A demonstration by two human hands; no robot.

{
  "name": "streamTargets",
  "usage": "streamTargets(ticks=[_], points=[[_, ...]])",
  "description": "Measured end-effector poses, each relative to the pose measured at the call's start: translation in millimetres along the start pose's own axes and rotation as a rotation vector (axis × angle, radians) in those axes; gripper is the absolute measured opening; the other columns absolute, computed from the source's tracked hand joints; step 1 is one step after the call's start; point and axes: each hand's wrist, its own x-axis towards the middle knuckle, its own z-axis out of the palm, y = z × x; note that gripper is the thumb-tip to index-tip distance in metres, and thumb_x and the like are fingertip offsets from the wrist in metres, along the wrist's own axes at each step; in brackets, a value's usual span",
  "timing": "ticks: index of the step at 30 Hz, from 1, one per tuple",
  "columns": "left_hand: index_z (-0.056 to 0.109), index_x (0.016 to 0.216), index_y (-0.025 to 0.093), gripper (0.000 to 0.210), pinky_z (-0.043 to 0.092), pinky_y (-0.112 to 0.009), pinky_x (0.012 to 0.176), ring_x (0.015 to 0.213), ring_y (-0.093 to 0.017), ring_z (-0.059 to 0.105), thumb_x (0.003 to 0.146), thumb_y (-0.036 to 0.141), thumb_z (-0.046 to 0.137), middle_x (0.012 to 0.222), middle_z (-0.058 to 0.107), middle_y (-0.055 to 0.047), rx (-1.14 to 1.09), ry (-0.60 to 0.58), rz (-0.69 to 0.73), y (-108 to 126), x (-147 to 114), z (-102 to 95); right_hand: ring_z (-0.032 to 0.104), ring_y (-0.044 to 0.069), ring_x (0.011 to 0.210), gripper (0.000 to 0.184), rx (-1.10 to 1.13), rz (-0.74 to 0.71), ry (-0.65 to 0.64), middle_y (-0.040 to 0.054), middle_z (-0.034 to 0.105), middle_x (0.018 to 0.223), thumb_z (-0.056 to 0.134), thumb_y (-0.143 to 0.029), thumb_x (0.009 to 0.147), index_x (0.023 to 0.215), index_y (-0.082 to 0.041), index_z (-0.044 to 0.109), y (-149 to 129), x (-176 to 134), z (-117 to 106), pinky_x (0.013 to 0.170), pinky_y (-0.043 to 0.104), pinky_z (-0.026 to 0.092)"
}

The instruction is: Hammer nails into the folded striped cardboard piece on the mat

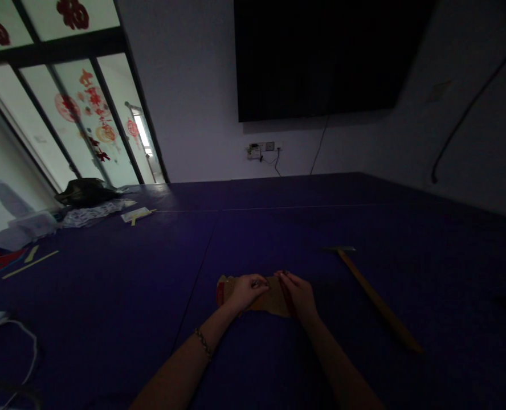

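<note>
A torn piece of brown cardboard lies on the dark blue table, with a red patch at its left end. Over its left half is my left hand, fingers curled down in a pinch. Something small and dark shows at those fingers, too dim to name. At the cardboard's right end my right hand is closed around a thin dark red stick, which slants toward me. To the right of that hand rests a hammer with a long wooden handle, its head pointing away from me.
The blue table reaches back to the wall below a large black screen. Far left are a black bag, papers, a clear plastic box and yellow strips. A white cable curls at the near left.
</note>
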Motion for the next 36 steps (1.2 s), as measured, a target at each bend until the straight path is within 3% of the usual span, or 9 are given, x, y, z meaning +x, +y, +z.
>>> streamTargets(ticks=[3, 5, 9, 12, 16, 20, 24, 28, 36], points=[[0.067, 0.075, 0.018, 0.020, 0.038, -0.023, 0.068, 0.073, -0.016, 0.056, 0.070, 0.031, 0.053, 0.079, 0.067, -0.004, 0.091, -0.023, 0.012, 0.7, 0.2, 2.1, 0.062, 0.023, 0.081, 0.030, -0.034, -0.014, 0.002, 0.0041, 0.070, 0.082, 0.051, -0.044, 0.068, 0.076, -0.022, 0.069, 3.0, -0.3, 1.8, 0.075, 0.034, 0.046], [0.068, 0.073, 0.018, 0.020, 0.038, -0.024, 0.068, 0.073, -0.017, 0.057, 0.070, 0.032, 0.054, 0.079, 0.067, -0.004, 0.038, -0.007, -0.002, 1.7, 0.9, 2.4, 0.062, 0.024, 0.081, 0.027, -0.066, -0.020, 0.011, 0.0037, 0.070, 0.083, 0.053, -0.043, 0.067, 0.075, -0.024, 0.070, 5.6, 0.0, 2.6, 0.077, 0.036, 0.045], [0.064, 0.064, 0.015, 0.017, 0.037, -0.020, 0.058, 0.059, -0.011, 0.051, 0.065, 0.032, 0.060, 0.063, 0.061, 0.000, -0.401, 0.057, -0.102, 3.3, 3.3, -2.6, 0.061, 0.024, 0.082, 0.024, -0.122, -0.031, 0.018, 0.0035, 0.069, 0.086, 0.054, -0.042, 0.066, 0.075, -0.025, 0.069, 8.5, 0.3, 2.8, 0.078, 0.038, 0.044], [0.057, 0.061, 0.013, 0.018, 0.027, -0.016, 0.044, 0.041, -0.004, 0.036, 0.061, 0.030, 0.065, 0.045, 0.044, 0.007, -0.838, 0.168, -0.240, 2.9, 6.1, -10.5, 0.061, 0.023, 0.082, 0.027, -0.135, -0.045, 0.019, 0.0038, 0.069, 0.086, 0.053, -0.043, 0.068, 0.079, -0.025, 0.069, 6.0, 0.3, 1.8, 0.077, 0.036, 0.045], [0.043, 0.057, 0.015, 0.025, 0.017, -0.014, 0.037, 0.034, -0.001, 0.021, 0.072, 0.032, 0.054, 0.042, 0.026, 0.010, -1.040, 0.183, -0.327, 7.8, 8.7, -17.9, 0.059, 0.023, 0.089, 0.035, -0.143, -0.099, 0.071, 0.0079, 0.067, 0.093, 0.046, -0.046, 0.071, 0.081, -0.020, 0.069, -6.6, 0.0, -1.2, 0.081, 0.036, 0.043], [0.039, 0.056, 0.015, 0.027, 0.024, -0.014, 0.038, 0.035, -0.002, 0.030, 0.081, 0.025, 0.041, 0.045, 0.034, 0.006, -1.123, 0.076, -0.436, 24.0, 4.6, -11.5, 0.059, 0.021, 0.083, 0.033, -0.174, -0.168, 0.062, 0.0081, 0.066, 0.088, 0.045, -0.043, 0.073, 0.079, -0.019, 0.068, -25.2, -5.8, -2.1, 0.076, 0.032, 0.044], [0.049, 0.065, 0.012, 0.023, 0.039, -0.019, 0.049, 0.046, -0.007, 0.049, 0.083, 0.019, 0.036, 0.053, 0.049, -0.001, -1.176, -0.015, -0.571, 39.1, -4.7, 3.0, 0.061, 0.018, 0.074, 0.028, -0.303, -0.227, -0.013, 0.0036, 0.068, 0.079, 0.043, -0.037, 0.076, 0.077, -0.023, 0.067, -37.6, -14.8, 3.1, 0.066, 0.028, 0.045], [0.053, 0.069, 0.010, 0.021, 0.043, -0.021, 0.056, 0.051, -0.009, 0.053, 0.082, 0.016, 0.038, 0.055, 0.054, -0.003, -1.244, -0.015, -0.688, 44.1, -12.3, 11.6, 0.060, 0.021, 0.066, 0.024, -0.526, -0.191, 0.038, 0.0044, 0.068, 0.067, 0.048, -0.037, 0.074, 0.070, -0.023, 0.068, -42.3, -19.6, 5.9, 0.059, 0.029, 0.043], [0.058, 0.077, 0.009, 0.023, 0.045, -0.022, 0.058, 0.055, -0.010, 0.056, 0.082, 0.016, 0.036, 0.062, 0.059, -0.004, -1.365, -0.045, -0.722, 49.9, -13.4, 13.4, 0.060, 0.018, 0.060, 0.023, -0.676, -0.315, -0.101, 0.0049, 0.067, 0.066, 0.046, -0.021, 0.074, 0.063, -0.020, 0.066, -46.5, -25.9, 11.0, 0.055, 0.027, 0.042]])
